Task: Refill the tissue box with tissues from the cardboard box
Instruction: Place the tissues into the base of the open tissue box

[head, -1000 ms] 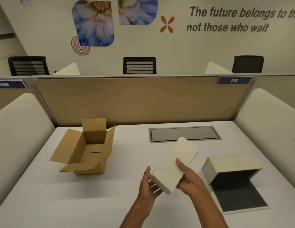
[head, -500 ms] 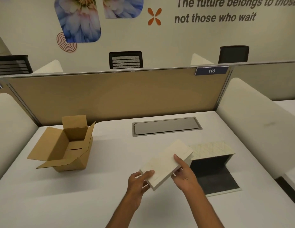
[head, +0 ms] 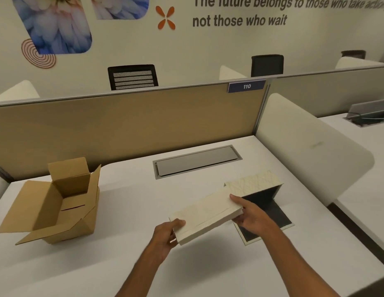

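Since the earlier frames, the tissue stack (head: 206, 213) had been lowered from a steep tilt to a nearly flat lie and carried rightward, its far end brought to the mouth of the tissue box (head: 254, 185).

Head view, items recorded:

Tissue stack: cream, oblong, held above the white desk (head: 101, 271) between both hands. The left hand (head: 165, 236) was closed on the near left corner, thumb on top. The right hand (head: 251, 215) was closed on the far right end, thumb on top, fingers beneath.

Tissue box: cream patterned shell, laid on its side at the right of the desk, dark interior turned toward the wearer, its dark flap (head: 279, 217) laid flat on the desk. The stack's end was seen just beside the opening; whether it was touching could not be told.

Cardboard box (head: 58, 204): brown, flaps open, placed at the left of the desk, well apart from the stack.

Grey cable hatch (head: 195, 160): set into the desk, beyond the hands.
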